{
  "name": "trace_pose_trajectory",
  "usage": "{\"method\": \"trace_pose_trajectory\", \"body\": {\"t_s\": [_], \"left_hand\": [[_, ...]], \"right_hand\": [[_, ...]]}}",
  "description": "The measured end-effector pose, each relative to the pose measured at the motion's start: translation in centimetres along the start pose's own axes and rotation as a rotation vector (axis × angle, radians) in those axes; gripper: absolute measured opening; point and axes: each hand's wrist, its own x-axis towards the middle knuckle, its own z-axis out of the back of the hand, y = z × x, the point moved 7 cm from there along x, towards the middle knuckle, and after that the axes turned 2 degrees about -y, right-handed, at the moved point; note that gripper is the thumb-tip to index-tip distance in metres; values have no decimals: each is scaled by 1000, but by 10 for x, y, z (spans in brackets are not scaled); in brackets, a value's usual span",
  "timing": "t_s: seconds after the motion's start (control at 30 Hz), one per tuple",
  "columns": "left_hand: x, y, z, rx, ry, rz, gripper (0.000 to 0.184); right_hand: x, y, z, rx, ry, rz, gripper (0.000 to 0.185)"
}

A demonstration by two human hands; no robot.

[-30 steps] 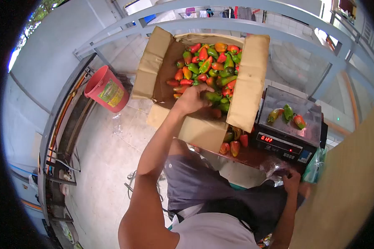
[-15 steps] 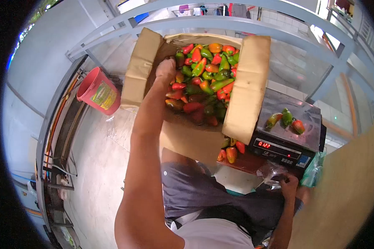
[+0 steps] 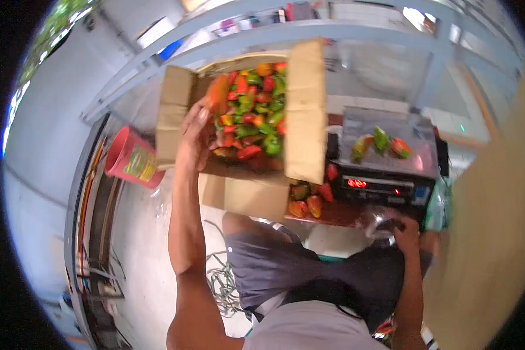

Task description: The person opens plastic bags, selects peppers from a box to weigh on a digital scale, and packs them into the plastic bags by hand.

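Observation:
My left hand (image 3: pixel 197 131) is at the left side of a cardboard box (image 3: pixel 306 116), fingers closed on an orange-red pepper (image 3: pixel 218 93) that is blurred by motion. Red, green and orange peppers (image 3: pixel 254 111) fill much of the box. Low on the right, my right hand (image 3: pixel 407 233) grips a crumpled clear plastic bag (image 3: pixel 378 221) in front of a digital scale (image 3: pixel 382 189). Three peppers (image 3: pixel 381 140) lie on the scale's metal plate; its red digits are too blurred to read. Several more peppers (image 3: pixel 309 201) sit between box and scale.
A red bucket (image 3: pixel 128 156) stands left of the box. Grey railings (image 3: pixel 262 32) run behind it. A brown board (image 3: pixel 490 216) rises at the right, with a green plastic bag (image 3: pixel 440 207) beside it. Tangled cord (image 3: pixel 223 286) lies on the floor.
My left hand has come up from inside the box with an orange-red pepper. The whole view has shifted, and the cord on the floor now shows. My right hand still holds the bag.

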Motion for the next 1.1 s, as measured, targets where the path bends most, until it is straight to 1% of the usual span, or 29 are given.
{"method": "trace_pose_trajectory", "body": {"t_s": [0.03,0.1,0.17,0.2,0.23,0.27,0.3,0.37,0.4,0.43,0.47,0.53,0.67,0.77,0.8,0.87,0.93,0.97,1.03,1.07,1.1], "left_hand": [[-3,-3,-20,73,48,-50,51],[-16,-9,-71,82,163,-67,47],[-34,-7,-133,-5,280,-140,48],[-38,3,-155,7,306,-143,49],[-41,14,-179,100,352,-168,51],[-40,28,-202,239,364,-295,50],[-42,39,-223,351,366,-351,49],[-41,66,-259,663,390,-592,48],[-39,90,-271,673,408,-589,47],[-39,112,-280,685,425,-587,47],[-41,128,-289,764,466,-621,47],[-48,156,-302,924,556,-687,49],[-44,188,-310,1037,576,-740,52],[-39,205,-311,1091,553,-735,53],[-37,211,-311,1101,534,-738,53],[-32,208,-314,1093,500,-739,53],[-34,205,-309,1077,480,-703,52],[-33,203,-309,1067,487,-706,49],[-36,198,-305,1060,504,-701,43],[-38,197,-302,1068,516,-684,45],[-37,196,-302,1072,528,-669,48]], "right_hand": [[2,1,2,-2,4,-6,27],[7,17,8,80,137,-140,29],[-4,-38,-21,-8,-4,-63,34],[-6,-29,-9,46,34,-104,34],[1,4,8,103,73,-141,33],[8,23,17,164,111,-175,33],[9,24,18,173,111,-180,34],[7,20,17,195,115,-188,35],[7,20,18,206,94,-156,35],[6,19,18,218,74,-123,36],[6,19,20,230,52,-90,37],[5,12,18,224,83,-155,37],[8,9,13,177,168,-230,36],[12,20,17,278,116,-162,36],[12,21,16,269,97,-118,36],[11,19,15,242,49,-28,36],[10,15,15,226,54,-50,35],[13,16,12,227,60,-55,35],[15,22,16,294,94,-130,34],[14,22,16,325,114,-174,34],[14,22,16,323,92,-154,33]]}}
